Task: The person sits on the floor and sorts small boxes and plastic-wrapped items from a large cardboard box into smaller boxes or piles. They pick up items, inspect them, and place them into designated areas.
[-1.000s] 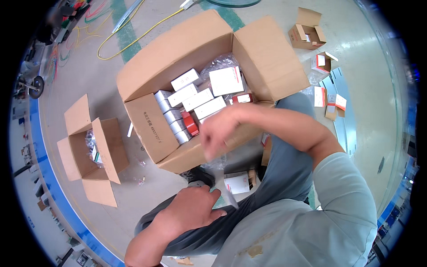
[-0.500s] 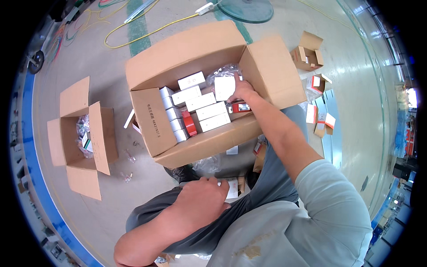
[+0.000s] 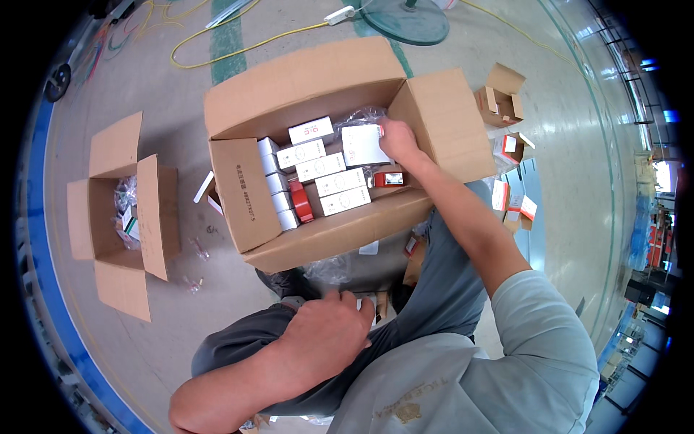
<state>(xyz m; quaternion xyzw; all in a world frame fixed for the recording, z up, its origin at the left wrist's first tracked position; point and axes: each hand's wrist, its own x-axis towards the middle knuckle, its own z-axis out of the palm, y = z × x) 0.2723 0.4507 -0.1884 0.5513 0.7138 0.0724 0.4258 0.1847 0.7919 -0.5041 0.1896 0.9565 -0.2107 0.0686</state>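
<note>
Where right grip (image 3: 399,140) holds, white box (image 3: 361,147) extends left.

Dark characters, digits: carton flap (image 3: 247,194) | red print: white box (image 3: 363,145) | tan lettering: shirt (image 3: 463,387)

A smooth grey floor (image 3: 144,354) spreads across the room, glossy with pale reflected light toward the right, bordered at the left by a curving blue band (image 3: 59,311) and crossed near the top by a green stripe (image 3: 230,72). A yellow cable (image 3: 289,33) loops over it to a white socket block (image 3: 340,15), beside a round, dark green base (image 3: 405,27). Along the right rim, beyond blurred blue and red clutter, a bright patch (image 3: 662,176) glows whitish.
</note>
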